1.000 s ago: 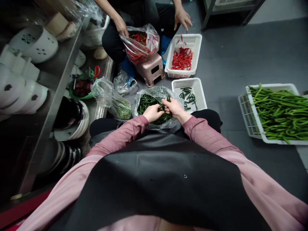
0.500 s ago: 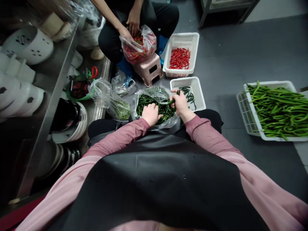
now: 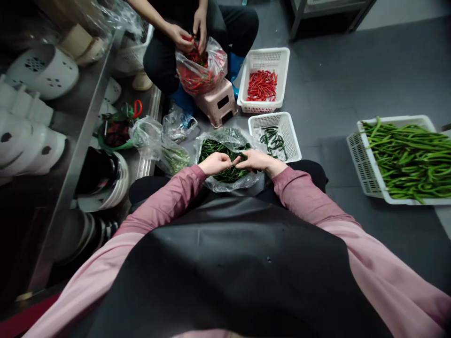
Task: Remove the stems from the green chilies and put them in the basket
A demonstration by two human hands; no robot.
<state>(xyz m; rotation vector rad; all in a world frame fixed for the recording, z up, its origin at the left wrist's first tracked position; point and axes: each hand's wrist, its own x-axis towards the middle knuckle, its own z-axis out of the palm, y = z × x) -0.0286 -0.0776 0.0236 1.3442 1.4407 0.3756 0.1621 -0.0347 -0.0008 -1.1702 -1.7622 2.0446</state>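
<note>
A clear plastic bag (image 3: 232, 136) full of dark green chili peppers (image 3: 214, 146) sits open between my knees. Over it my two hands meet, fingertips almost touching. My left hand (image 3: 215, 163) is closed in a pinch, and whatever lies between its fingertips is too small to make out. Dark green shows at the fingers of my right hand (image 3: 260, 160), which is curled around a green chili pepper (image 3: 242, 157), mostly hidden. Just beyond my right hand stands a small white basket (image 3: 295, 141) with some green chilies lying in it.
Across from me a person's hands (image 3: 192, 40) work over a bag of red chilies (image 3: 200, 77) on a pink stool (image 3: 214, 103). A white basket (image 3: 285, 70) holds red chilies. Long green peppers fill a basket (image 3: 364, 164) at right. Metal shelving (image 3: 84, 126) with crockery runs along the left.
My left hand has lifted off the chilies into a pinch. My right hand has come left and down to meet it. The other person's hands have risen from their bag.
</note>
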